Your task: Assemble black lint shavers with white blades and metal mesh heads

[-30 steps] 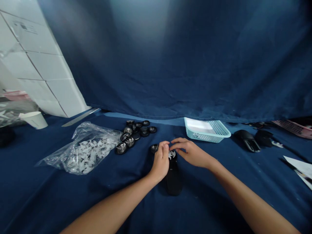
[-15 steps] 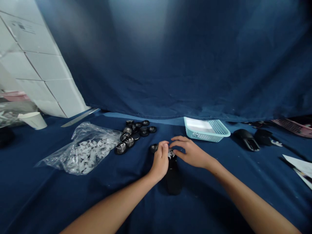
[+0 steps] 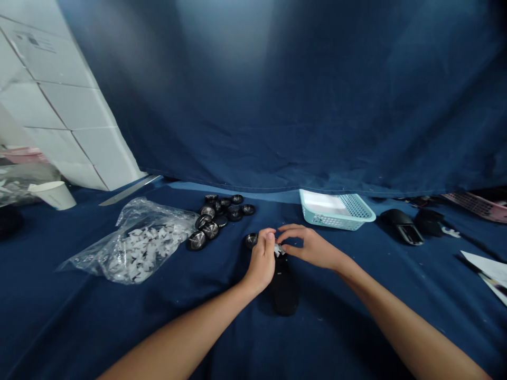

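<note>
My left hand (image 3: 262, 261) is closed at the left of a small white, jagged plastic piece (image 3: 279, 250); whatever lies inside its fingers is hidden. From the other side my right hand (image 3: 311, 247) curves over, its thumb touching the white piece and its bent fingertips close to my left fingers. Directly below the white piece, a long black part with a rounded end (image 3: 285, 290) lies on the cloth, its far end covered by my hands. A round black cap (image 3: 251, 241) rests just left of my left hand.
Left of my hands are several round black caps (image 3: 211, 230) and a clear bag of white plastic pieces (image 3: 146, 248). A light blue basket (image 3: 336, 220) stands behind. Black mouse-shaped shells (image 3: 398, 224) and paper (image 3: 487, 272) lie right; a paper cup (image 3: 55, 195) stands far left.
My right hand's fingers have curled slightly closer around the white piece. The near end of the black part has shifted a little to the right. My left hand has hardly moved.
</note>
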Demonstrator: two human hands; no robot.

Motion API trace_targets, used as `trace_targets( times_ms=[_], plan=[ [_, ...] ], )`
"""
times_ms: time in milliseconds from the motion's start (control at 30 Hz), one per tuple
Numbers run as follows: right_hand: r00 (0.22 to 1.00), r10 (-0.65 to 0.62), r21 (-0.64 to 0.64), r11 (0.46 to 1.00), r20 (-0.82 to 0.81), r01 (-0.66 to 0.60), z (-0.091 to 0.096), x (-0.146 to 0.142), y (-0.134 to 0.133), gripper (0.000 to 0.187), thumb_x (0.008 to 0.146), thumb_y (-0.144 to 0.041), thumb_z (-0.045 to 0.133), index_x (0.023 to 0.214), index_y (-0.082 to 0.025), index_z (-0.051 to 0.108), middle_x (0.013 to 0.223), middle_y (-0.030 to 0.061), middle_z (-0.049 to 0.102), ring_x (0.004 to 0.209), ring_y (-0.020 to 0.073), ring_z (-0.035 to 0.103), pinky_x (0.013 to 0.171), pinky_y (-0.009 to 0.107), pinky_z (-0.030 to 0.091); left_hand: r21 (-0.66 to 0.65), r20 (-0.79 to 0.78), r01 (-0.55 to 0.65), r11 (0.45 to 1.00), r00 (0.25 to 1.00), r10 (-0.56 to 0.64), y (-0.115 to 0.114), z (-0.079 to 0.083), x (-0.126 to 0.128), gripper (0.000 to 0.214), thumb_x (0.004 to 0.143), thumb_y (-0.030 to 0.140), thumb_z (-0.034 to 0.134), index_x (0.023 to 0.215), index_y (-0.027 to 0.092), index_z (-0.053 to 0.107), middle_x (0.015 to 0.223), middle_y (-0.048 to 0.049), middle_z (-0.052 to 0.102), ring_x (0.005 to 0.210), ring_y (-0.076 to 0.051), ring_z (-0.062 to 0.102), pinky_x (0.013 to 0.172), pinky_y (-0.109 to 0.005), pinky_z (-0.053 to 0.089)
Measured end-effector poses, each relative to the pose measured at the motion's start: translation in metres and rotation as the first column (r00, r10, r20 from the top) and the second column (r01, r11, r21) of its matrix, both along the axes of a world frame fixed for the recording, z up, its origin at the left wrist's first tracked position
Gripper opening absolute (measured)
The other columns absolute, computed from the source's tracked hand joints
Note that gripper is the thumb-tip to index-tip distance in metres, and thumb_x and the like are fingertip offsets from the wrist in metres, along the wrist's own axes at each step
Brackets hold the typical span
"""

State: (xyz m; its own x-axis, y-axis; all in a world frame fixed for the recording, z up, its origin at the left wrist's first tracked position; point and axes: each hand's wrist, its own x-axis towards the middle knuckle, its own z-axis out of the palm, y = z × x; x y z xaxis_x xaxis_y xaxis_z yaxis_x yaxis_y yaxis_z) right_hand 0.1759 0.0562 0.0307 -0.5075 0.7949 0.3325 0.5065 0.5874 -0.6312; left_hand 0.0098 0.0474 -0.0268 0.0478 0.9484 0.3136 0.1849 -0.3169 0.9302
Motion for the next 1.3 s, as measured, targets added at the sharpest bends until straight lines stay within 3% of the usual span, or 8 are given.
trace_targets(
  times_ms=[233,400,533,700,1033,1300],
  plan=[
    [0.999,-0.029,-0.01,1.0,-0.043,0.029,-0.002,-0.004,-0.002,0.019,0.08,-0.015,0.065,0.093,-0.025,0.074,0.107,0.0035,0.074,0.108,0.0227,0.066,0.101,0.041,0.045,-0.009,0.02,0.045,0.999,0.999,-0.044,0.0,0.003,0.0,0.041,0.102,0.048,0.026,0.111,0.019,0.054,0.105,-0.0079,0.062,0.098,-0.02,0.058,0.089,-0.033,0.045],
    [0.998,-0.023,-0.065,0.998,-0.053,0.02,-0.001,-0.005,-0.004,0.019,0.082,-0.015,0.061,0.095,-0.024,0.073,0.097,0.0015,0.076,0.094,0.0203,0.07,0.091,0.038,0.052,-0.056,0.059,0.067,0.996,0.996,-0.064,0.001,0.003,-0.001,0.034,0.1,0.044,0.029,0.107,0.02,0.052,0.104,-0.0061,0.059,0.099,-0.02,0.055,0.091,-0.033,0.043],
    [0.998,-0.017,-0.09,0.996,-0.063,0.011,0.001,-0.005,-0.006,0.019,0.082,-0.016,0.061,0.095,-0.023,0.073,0.095,0.0013,0.076,0.092,0.02,0.07,0.088,0.036,0.054,-0.126,0.12,0.186,0.974,0.978,-0.171,0.002,0.005,-0.008,0.017,0.089,0.032,0.043,0.102,0.022,0.046,0.095,-0.0023,0.056,0.091,-0.018,0.054,0.083,-0.03,0.044],
    [0.997,-0.019,-0.102,0.995,-0.072,0.012,0.004,-0.007,-0.009,0.018,0.083,-0.017,0.063,0.094,-0.024,0.074,0.098,0.0023,0.076,0.091,0.0205,0.07,0.087,0.038,0.054,-0.169,0.177,0.292,0.941,0.948,-0.263,0.003,0.01,-0.018,0.021,0.073,0.022,0.045,0.094,0.022,0.045,0.093,-0.0008,0.052,0.091,-0.018,0.051,0.083,-0.029,0.044],
    [0.994,-0.007,-0.18,0.984,-0.107,-0.013,0.004,-0.004,-0.007,0.019,0.083,-0.02,0.064,0.098,-0.026,0.075,0.1,0.0009,0.076,0.091,0.0195,0.07,0.088,0.037,0.053,-0.209,0.197,0.314,0.926,0.941,-0.275,0.005,0.011,-0.016,0.019,0.072,0.024,0.045,0.091,0.022,0.045,0.09,-0.0002,0.047,0.089,-0.018,0.047,0.08,-0.028,0.04],
    [0.985,-0.007,-0.254,0.966,-0.175,-0.039,-0.007,-0.002,0.0,0.016,0.084,-0.03,0.068,0.097,-0.023,0.075,0.096,0.003,0.075,0.086,0.019,0.069,0.083,0.036,0.054,-0.247,0.216,0.282,0.927,0.949,-0.232,0.008,0.008,-0.014,0.019,0.074,0.023,0.045,0.093,0.023,0.045,0.088,0.0003,0.049,0.087,-0.018,0.049,0.078,-0.028,0.041]
  ],
)
